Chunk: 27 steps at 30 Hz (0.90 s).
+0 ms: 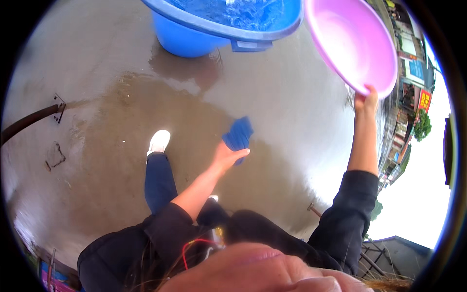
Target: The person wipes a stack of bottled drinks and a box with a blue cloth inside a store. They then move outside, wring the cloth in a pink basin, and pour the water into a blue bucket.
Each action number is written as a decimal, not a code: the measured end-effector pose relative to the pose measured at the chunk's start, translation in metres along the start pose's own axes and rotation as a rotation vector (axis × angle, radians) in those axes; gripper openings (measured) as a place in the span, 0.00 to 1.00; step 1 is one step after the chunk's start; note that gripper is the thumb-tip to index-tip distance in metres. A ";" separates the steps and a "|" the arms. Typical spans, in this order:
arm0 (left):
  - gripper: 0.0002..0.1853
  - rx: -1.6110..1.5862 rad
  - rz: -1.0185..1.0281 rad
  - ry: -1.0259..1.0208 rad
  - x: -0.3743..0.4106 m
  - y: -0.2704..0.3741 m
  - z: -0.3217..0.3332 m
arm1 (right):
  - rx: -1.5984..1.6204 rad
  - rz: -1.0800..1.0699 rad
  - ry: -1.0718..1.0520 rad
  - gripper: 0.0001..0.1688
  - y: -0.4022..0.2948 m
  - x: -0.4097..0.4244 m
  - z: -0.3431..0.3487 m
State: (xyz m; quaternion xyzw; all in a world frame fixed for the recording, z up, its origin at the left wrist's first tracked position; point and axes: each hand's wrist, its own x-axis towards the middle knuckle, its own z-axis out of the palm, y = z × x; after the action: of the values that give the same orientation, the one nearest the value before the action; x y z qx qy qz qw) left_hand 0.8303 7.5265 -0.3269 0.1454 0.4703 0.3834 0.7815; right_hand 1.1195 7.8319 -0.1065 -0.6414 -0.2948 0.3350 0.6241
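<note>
My left hand (pixel 227 157) grips a bunched blue cloth (pixel 238 135), which hangs over the wet floor in front of me; its edges are blurred. Out to the right, my right hand (pixel 366 101) has hold of the near rim of a pink plastic basin (pixel 355 47). This basin is held up and tilted, its inside facing me, and I see nothing in the visible part. Ahead stands a large blue plastic tub (pixel 189 40) with rippling water (pixel 244 16) in it. Its far side is cut off by the top of the view.
Wet smooth concrete (pixel 109 171) surrounds my feet, with a white shoe (pixel 159 140) at left. A curved brown metal pipe (pixel 31 122) is fixed to the floor at far left. Buildings and a tree (pixel 422 126) line the street side at right.
</note>
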 end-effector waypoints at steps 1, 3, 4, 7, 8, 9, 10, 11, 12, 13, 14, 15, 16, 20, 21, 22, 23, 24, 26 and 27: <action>0.33 -0.001 0.004 0.029 -0.002 0.007 -0.004 | -0.124 -0.063 -0.009 0.29 -0.006 -0.013 0.049; 0.32 -0.024 -0.025 0.021 -0.009 0.021 -0.002 | -0.408 -0.348 0.010 0.23 -0.023 -0.034 0.109; 0.31 -0.045 -0.040 0.037 -0.012 0.029 -0.003 | -0.557 -0.507 -0.037 0.21 -0.022 -0.036 0.135; 0.30 -0.097 0.019 0.068 -0.005 0.025 -0.007 | -1.117 -1.063 -0.020 0.21 -0.007 -0.022 0.193; 0.30 -0.112 0.055 0.077 -0.002 0.020 -0.009 | -1.177 -1.121 -0.044 0.20 0.002 -0.031 0.213; 0.30 -0.121 0.047 0.081 0.000 0.020 -0.009 | -1.200 -1.084 -0.075 0.21 0.011 -0.032 0.226; 0.30 -0.127 0.039 0.083 0.002 0.022 -0.010 | -1.224 -1.043 -0.102 0.22 0.022 -0.031 0.238; 0.30 -0.132 0.029 0.083 0.003 0.023 -0.011 | -1.248 -1.002 -0.128 0.24 0.035 -0.029 0.249; 0.30 -0.147 0.025 0.093 0.003 0.028 -0.014 | -1.270 -0.953 -0.156 0.25 0.049 -0.030 0.258; 0.30 -0.162 0.020 0.100 0.002 0.033 -0.015 | -1.292 -0.903 -0.181 0.26 0.062 -0.030 0.265; 0.30 -0.176 0.015 0.106 0.003 0.037 -0.016 | -1.316 -0.851 -0.204 0.27 0.072 -0.030 0.270; 0.29 -0.185 0.025 0.120 0.005 0.037 -0.018 | -1.187 -0.643 -0.294 0.26 0.078 -0.038 0.275; 0.27 -0.192 0.035 0.132 0.007 0.038 -0.020 | -1.054 -0.435 -0.373 0.25 0.082 -0.047 0.276; 0.25 -0.200 0.016 0.186 0.012 0.045 -0.021 | -0.487 0.228 -0.373 0.23 0.107 -0.035 0.264; 0.27 -0.206 -0.002 0.175 0.014 0.045 -0.019 | -0.342 0.332 -0.356 0.23 0.110 -0.036 0.261; 0.28 -0.212 -0.021 0.162 0.016 0.044 -0.019 | -0.258 0.444 -0.340 0.17 0.111 -0.037 0.256; 0.30 -0.217 -0.041 0.149 0.018 0.043 -0.018 | -0.256 0.485 -0.370 0.17 0.109 -0.038 0.248; 0.30 -0.216 -0.042 0.135 0.021 0.038 -0.017 | -0.257 0.525 -0.400 0.17 0.100 -0.049 0.242; 0.30 -0.212 -0.047 0.102 0.027 0.028 -0.011 | -0.256 0.580 -0.399 0.17 0.084 -0.070 0.234; 0.31 -0.198 -0.035 0.102 0.030 0.025 -0.008 | -0.260 0.557 -0.413 0.17 0.079 -0.078 0.232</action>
State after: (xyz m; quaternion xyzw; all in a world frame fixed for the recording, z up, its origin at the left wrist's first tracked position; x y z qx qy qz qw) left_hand 0.8197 7.5637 -0.3352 0.0398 0.4717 0.4211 0.7737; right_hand 0.8842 7.9062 -0.1802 -0.6899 -0.2689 0.5739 0.3497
